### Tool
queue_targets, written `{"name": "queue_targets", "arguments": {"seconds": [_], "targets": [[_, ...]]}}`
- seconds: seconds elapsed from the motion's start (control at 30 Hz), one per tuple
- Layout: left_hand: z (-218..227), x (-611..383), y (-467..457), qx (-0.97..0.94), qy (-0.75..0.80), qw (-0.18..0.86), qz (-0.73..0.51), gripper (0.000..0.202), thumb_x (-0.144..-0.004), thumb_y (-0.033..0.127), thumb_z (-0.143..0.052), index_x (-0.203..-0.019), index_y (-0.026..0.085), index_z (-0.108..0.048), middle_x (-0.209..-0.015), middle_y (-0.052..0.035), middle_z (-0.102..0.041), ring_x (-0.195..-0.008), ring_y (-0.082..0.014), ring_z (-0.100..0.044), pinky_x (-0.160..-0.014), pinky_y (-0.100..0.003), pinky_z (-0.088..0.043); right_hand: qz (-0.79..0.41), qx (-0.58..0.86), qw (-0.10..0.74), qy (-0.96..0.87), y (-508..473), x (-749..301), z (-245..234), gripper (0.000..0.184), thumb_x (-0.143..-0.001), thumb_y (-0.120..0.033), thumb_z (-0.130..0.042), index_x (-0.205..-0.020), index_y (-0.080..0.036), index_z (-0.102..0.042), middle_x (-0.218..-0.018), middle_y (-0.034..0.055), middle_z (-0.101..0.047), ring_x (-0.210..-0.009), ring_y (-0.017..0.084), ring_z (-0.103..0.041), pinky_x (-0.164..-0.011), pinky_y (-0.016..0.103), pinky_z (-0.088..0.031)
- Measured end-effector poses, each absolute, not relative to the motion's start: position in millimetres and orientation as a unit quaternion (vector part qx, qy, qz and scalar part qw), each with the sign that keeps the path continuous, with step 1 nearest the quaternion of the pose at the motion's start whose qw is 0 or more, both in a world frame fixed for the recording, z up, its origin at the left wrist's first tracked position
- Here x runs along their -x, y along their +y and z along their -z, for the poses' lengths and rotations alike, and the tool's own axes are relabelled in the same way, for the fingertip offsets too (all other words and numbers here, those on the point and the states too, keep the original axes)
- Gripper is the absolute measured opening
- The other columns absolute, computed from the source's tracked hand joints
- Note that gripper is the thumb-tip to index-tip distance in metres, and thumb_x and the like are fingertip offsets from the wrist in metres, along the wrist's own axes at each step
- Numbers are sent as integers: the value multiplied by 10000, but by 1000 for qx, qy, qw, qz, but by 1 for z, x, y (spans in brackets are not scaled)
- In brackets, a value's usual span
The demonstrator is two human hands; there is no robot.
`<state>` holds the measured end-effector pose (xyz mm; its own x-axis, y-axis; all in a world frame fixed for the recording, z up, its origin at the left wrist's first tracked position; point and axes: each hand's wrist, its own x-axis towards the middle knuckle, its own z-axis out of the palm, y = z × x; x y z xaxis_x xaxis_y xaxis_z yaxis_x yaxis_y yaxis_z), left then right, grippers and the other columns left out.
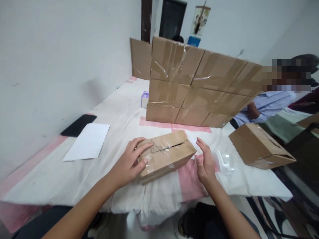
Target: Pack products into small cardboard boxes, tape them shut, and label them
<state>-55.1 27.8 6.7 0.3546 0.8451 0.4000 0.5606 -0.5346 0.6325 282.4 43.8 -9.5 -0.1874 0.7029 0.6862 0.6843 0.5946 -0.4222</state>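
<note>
A small taped cardboard box [171, 154] lies on the cloth-covered table in front of me, with a narrow dark slit along its top seam and scribbled pen marks on the lid. My left hand [133, 157] grips its left end, the fingers over the top and the thumb on the near side. Off the box's right end, my right hand [205, 162] is held open and apart from it, fingers pointing forward. Just right of that hand sits a clear plastic object [225, 162] whose kind I cannot make out.
A large cardboard panel [199, 89] of taped pieces stands across the table. Another cardboard box [261, 146] sits at the right edge. White paper [87, 142] and a black flat item [78, 125] lie left. A purple-white carton [144, 99] stands behind. A person [266, 103] sits right.
</note>
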Motion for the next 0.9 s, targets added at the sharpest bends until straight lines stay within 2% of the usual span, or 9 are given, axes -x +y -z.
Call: {"name": "queue_targets", "arguments": {"seconds": [0.1, 0.23, 0.3, 0.4, 0.53, 0.6, 0.67, 0.9], "targets": [[-3, 57, 31, -800, 430, 208, -364, 424, -1029, 407, -437, -1444, 331, -484, -1517, -82, -381, -1438, -296, -389, -1218, -519, -364, -28, 510, 424, -748, 38, -325, 39, 458, -1052, -367, -408, -1496, -260, -434, -1529, 150, -487, -1408, 337, -468, -1109, 594, -415], [1, 57, 35, -797, 431, 214, -366, 419, -1031, 428, -415, -1434, 344, -490, -1522, -74, -380, -1447, -296, -393, -1221, -518, -362, 64, 521, 393, -755, 16, -370, 70, 438, -1020, -298, -471, -1452, -226, -470, -1454, 170, -544, -1344, 359, -503, -1076, 630, -413], [4, 57, 37, -796, 429, 205, -374, 410, -1028, 430, -405, -1421, 358, -495, -1507, -61, -399, -1441, -294, -402, -1215, -518, -365, 101, 517, 389, -756, 2, -383, 77, 408, -1000, -260, -490, -1405, -220, -507, -1389, 164, -582, -1292, 354, -531, -1049, 616, -426], [6, 57, 41, -802, 421, 184, -383, 401, -1021, 422, -402, -1408, 377, -495, -1479, -42, -432, -1420, -285, -427, -1197, -492, -388, 93, 527, 394, -747, -14, -387, 75, 345, -990, -230, -497, -1331, -224, -553, -1287, 144, -620, -1214, 326, -567, -1012, 567, -452], [7, 57, 43, -802, 409, 181, -396, 396, -1017, 418, -401, -1397, 369, -501, -1453, -38, -452, -1400, -280, -445, -1197, -470, -385, 3, 532, 465, -707, -9, -363, 45, 265, -990, -271, -525, -1231, -226, -626, -1240, 126, -649, -1194, 307, -573, -1034, 531, -432], [7, 57, 43, -799, 407, 190, -400, 397, -1018, 428, -393, -1390, 353, -511, -1445, -47, -456, -1401, -289, -440, -1206, -491, -368, -96, 531, 533, -651, 6, -343, 26, 236, -986, -359, -542, -1120, -221, -678, -1158, 114, -671, -1141, 299, -588, -1032, 506, -427], [5, 56, 42, -796, 408, 197, -400, 400, -1017, 438, -390, -1382, 339, -519, -1441, -60, -455, -1403, -303, -435, -1206, -522, -360, -184, 529, 593, -579, 28, -322, 11, 299, -974, -465, -538, -1048, -217, -689, -1108, 104, -673, -1111, 289, -594, -1035, 482, -429], [-1, 62, 39, -798, 419, 218, -373, 405, -1011, 414, -408, -1394, 329, -504, -1469, -84, -425, -1441, -322, -397, -1211, -567, -348, -417, 481, 605, -478, 106, -242, 16, 514, -952, -652, -343, -1003, -228, -630, -1077, 86, -727, -1056, 271, -683, -925, 428, -545]]}}
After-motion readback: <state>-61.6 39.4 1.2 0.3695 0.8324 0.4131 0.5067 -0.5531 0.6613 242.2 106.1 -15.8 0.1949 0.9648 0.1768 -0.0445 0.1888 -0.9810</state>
